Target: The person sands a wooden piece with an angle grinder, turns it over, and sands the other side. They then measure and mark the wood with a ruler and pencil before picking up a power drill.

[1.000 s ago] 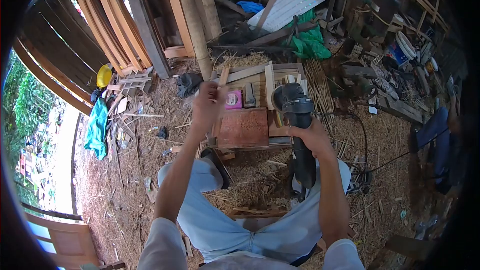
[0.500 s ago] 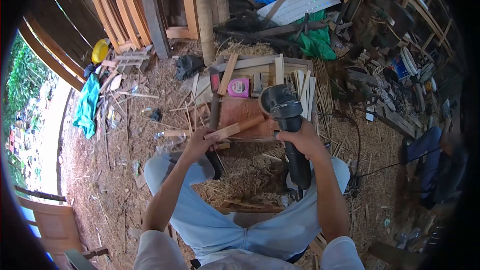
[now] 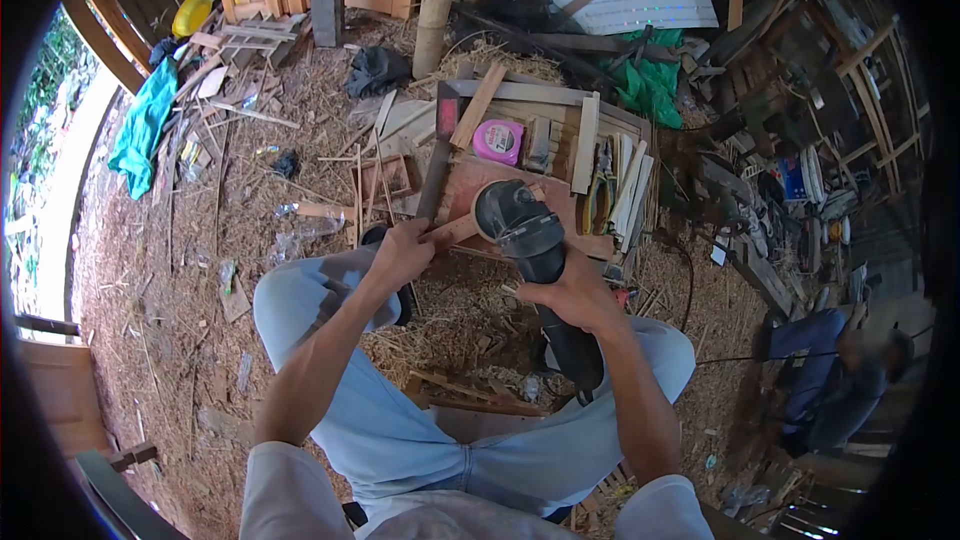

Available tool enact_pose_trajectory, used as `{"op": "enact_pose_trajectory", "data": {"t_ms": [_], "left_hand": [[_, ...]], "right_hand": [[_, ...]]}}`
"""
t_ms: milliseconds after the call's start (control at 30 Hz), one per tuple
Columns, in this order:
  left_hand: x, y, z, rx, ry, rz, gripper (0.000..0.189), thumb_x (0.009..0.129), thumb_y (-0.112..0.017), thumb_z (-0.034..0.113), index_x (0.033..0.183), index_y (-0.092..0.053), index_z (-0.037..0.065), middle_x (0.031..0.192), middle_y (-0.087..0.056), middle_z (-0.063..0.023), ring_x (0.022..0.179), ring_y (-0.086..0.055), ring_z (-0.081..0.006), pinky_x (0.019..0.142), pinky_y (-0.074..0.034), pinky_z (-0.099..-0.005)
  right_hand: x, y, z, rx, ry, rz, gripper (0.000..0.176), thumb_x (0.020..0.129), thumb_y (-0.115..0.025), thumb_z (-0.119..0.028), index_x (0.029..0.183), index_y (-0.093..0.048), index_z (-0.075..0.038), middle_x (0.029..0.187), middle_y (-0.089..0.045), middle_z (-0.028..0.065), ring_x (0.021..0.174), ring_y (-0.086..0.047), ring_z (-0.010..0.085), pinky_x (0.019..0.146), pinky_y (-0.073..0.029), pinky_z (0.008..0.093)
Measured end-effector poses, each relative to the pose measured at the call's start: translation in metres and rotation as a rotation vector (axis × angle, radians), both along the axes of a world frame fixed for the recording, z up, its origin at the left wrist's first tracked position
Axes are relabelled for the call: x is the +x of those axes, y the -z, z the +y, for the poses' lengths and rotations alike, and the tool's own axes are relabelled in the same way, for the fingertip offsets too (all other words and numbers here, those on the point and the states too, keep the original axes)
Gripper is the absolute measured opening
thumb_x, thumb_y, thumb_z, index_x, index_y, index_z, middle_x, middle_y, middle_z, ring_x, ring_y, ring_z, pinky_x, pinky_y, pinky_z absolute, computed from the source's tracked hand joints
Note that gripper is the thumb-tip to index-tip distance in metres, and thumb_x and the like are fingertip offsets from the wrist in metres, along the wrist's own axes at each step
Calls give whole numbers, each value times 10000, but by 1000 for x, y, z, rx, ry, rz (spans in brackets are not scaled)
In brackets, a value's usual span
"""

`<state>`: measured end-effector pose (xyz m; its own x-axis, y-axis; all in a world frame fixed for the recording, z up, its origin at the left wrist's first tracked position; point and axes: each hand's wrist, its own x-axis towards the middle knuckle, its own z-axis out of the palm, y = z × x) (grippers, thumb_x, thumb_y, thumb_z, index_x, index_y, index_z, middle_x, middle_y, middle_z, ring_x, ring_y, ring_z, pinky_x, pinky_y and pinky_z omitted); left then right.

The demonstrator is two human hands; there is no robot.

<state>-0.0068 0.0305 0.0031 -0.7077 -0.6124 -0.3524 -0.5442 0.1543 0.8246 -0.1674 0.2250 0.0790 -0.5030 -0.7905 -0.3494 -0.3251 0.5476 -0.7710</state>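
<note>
Through the head camera I see the left hand (image 3: 403,252) pinching the near end of a wooden strip (image 3: 455,232), though the undersides of its fingers are hidden from me. The strip slants over the near edge of a low surface (image 3: 475,180), just beyond the left knee, and its far end disappears at the head of a black angle grinder (image 3: 540,252). I can't tell whether the disc (image 3: 488,208) touches the wood, nor whether it is spinning. The right hand (image 3: 578,295) is wrapped round the grinder's body; the back of the hand covers most of that grip, and I can't make out the switch.

Past the tools I can read little more than a 7 on the pink tape measure (image 3: 497,142). A dark bar (image 3: 434,180) lies left of it, its lower end lost behind the left hand. Over by the right rim, another person (image 3: 835,390) sits in shadow, too dim for me to see what their hands are doing.
</note>
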Motion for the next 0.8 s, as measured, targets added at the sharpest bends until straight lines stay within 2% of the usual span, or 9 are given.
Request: {"op": "enact_pose_trajectory", "data": {"t_ms": [67,133,200,333,467,533,600,733,800], "left_hand": [[1,-7,-1,-2,6,12,313,915,-617,293,975,-659,-11,666,-602,-38,573,-537,-83,521,-425,-273],[2,-3,0,-5,17,23,306,911,-619,286,971,-663,-10,661,-609,-49,580,-546,-89,532,-433,-279],[3,8,-1,40,-35,102,291,880,-639,265,888,-643,-25,620,-621,-71,573,-596,-133,523,-456,-315],[4,18,-3,23,-18,165,289,880,-636,269,875,-654,-19,611,-621,-65,561,-590,-128,520,-458,-313],[5,11,-4,3,-8,114,293,875,-636,284,892,-671,-7,610,-624,-53,546,-573,-116,509,-447,-299],[5,7,-4,27,-14,99,298,874,-635,288,898,-674,-7,610,-625,-52,543,-568,-113,505,-443,-295],[5,2,-5,92,-17,57,335,882,-633,307,915,-672,-24,651,-626,-51,587,-555,-99,552,-441,-271],[3,12,-7,143,-62,98,338,878,-646,296,934,-669,-37,670,-631,-55,583,-553,-100,542,-441,-273],[3,16,-7,93,-62,120,310,871,-643,296,897,-681,-11,635,-633,-48,552,-568,-107,510,-439,-288]], "right_hand": [[-1,-6,-1,4,-8,7,500,614,-770,-242,1016,-586,-9,891,-651,146,813,-635,289,771,-483,373],[-4,-16,-2,51,45,-23,480,616,-765,-212,1008,-584,-2,888,-647,130,784,-631,242,732,-493,361],[-8,-20,-2,62,89,-70,476,614,-766,-194,1010,-586,0,876,-641,114,768,-622,216,707,-494,352],[-22,-16,2,13,159,-104,448,621,-790,-169,984,-599,9,830,-625,75,703,-593,171,665,-488,321],[-31,-19,6,19,241,-66,436,626,-785,-155,985,-599,9,829,-626,74,673,-589,167,651,-489,318],[-40,-12,10,-46,304,-146,429,627,-782,-151,989,-604,-4,835,-627,77,653,-584,165,645,-488,314],[-44,-12,12,-55,297,-108,428,627,-783,-148,991,-606,-7,834,-627,77,653,-583,166,647,-490,314],[-32,-22,11,-51,283,-63,431,626,-784,-140,999,-611,-9,844,-628,77,678,-588,162,658,-491,313],[-22,-19,9,-23,220,-31,433,627,-783,-140,1002,-611,-9,850,-628,74,699,-590,164,667,-490,318]]}}
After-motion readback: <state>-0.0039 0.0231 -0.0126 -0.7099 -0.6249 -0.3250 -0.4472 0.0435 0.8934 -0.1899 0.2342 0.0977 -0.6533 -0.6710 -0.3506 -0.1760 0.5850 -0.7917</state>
